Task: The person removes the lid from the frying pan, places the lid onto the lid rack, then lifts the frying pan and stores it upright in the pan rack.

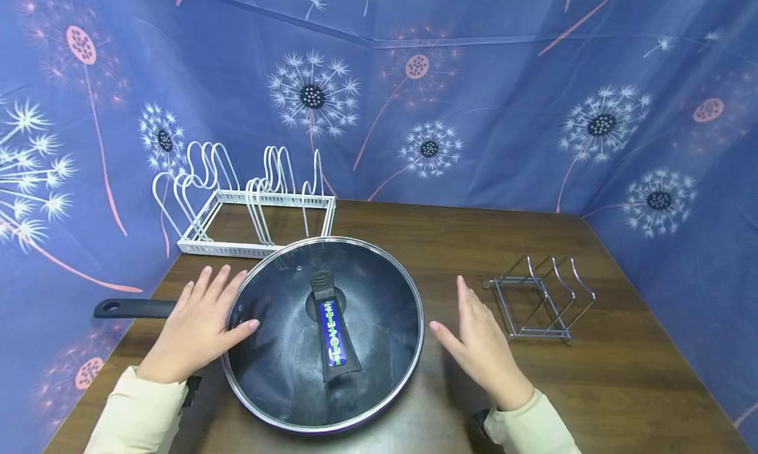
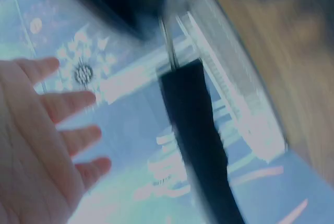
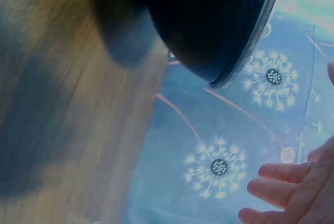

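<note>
A dark wok with a long black handle pointing left stands on the table. Its glass lid has a steel rim and a black knob piece bearing a blue label. My left hand, fingers spread, hovers at the lid's left rim, with the thumb overlapping the glass. In the left wrist view, that palm is apart from the black wok handle. To the right of the wok, my right hand is held with straight fingers, away from the dark wok body.
Behind the wok at the left is a white rack with several looped dividers. A small chrome wire rack stands on the right of the brown wooden table. Blue dandelion-print cloth encloses the back and sides.
</note>
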{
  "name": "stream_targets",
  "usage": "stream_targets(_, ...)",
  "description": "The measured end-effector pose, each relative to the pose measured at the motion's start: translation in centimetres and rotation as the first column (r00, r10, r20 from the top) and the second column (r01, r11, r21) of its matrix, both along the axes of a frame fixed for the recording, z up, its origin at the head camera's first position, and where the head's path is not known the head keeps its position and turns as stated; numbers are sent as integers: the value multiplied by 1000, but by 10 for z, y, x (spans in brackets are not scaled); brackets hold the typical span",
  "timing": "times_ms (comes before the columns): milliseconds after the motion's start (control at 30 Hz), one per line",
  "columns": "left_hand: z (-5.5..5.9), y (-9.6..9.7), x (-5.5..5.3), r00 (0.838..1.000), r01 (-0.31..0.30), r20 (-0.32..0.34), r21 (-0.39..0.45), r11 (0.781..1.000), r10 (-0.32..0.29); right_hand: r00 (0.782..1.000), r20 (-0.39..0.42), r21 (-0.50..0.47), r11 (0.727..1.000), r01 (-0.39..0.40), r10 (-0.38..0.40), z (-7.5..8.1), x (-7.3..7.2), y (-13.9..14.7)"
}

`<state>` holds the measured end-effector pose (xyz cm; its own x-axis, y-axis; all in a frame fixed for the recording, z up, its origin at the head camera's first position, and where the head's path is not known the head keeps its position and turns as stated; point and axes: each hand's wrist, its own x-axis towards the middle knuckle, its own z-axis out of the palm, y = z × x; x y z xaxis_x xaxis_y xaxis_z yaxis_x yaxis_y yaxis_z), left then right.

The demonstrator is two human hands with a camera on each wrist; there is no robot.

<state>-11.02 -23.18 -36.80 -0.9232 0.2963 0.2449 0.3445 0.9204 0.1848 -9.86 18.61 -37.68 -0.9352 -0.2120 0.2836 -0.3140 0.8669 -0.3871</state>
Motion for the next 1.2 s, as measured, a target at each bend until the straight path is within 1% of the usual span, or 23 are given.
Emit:
stream_targets(67,3,-12,-1,999,30,-31,6,1000,-29,1000,-4,-79,997,-24,24,3,-1,-3)
stream_targets(133,7,-24,-1,997,45,-70,-9,999,-46,999,16,-147,988,-47,50,7,-2,-6)
stream_targets(200,9,-35,-2,994,40,-104,-43,998,-44,997,42,-208,976,-61,71,12,-3,-10)
stream_targets(267,12,-44,-3,993,19,-113,-75,997,-27,993,76,-253,965,-65,86,16,-4,-13)
stream_targets(367,14,-53,-5,995,-9,-103,-108,994,-2,988,117,-297,953,-61,99,23,-5,-18)
stream_targets(467,15,-60,-7,996,-4,-92,-132,991,-8,978,171,-329,942,-58,120,30,-5,-26)
stream_targets(567,15,-66,-8,997,14,-70,-141,990,-24,961,227,-361,930,-70,161,37,-3,-36)
stream_targets(633,13,-70,-8,999,21,-47,-137,990,-28,944,260,-386,918,-90,202,41,-2,-45)
stream_targets(733,10,-76,-8,999,22,-32,-136,990,-27,914,304,-412,902,-127,267,46,-1,-60)
stream_targets(867,6,-82,-9,1000,14,-21,-154,988,-17,879,364,-387,908,-159,309,54,-1,-79)
stream_targets(933,4,-83,-9,1000,10,-4,-161,987,-11,851,405,-393,904,-169,335,57,-2,-88)
stream_targets(967,3,-84,-10,1000,9,1,-164,986,-9,831,430,-403,899,-173,353,59,-2,-92)
stream_targets(1033,1,-86,-11,1000,4,12,-166,986,-2,781,485,-450,878,-165,394,62,-4,-98)
stream_targets(1100,0,-87,-12,1000,2,20,-169,986,2,729,539,-493,860,-133,422,65,-6,-104)
stream_targets(1167,-3,-88,-13,1000,3,22,-175,985,1,690,586,-505,857,-99,425,66,-8,-110)
stream_targets(1200,-4,-89,-14,1000,4,22,-177,984,0,680,602,-506,859,-82,419,66,-9,-113)
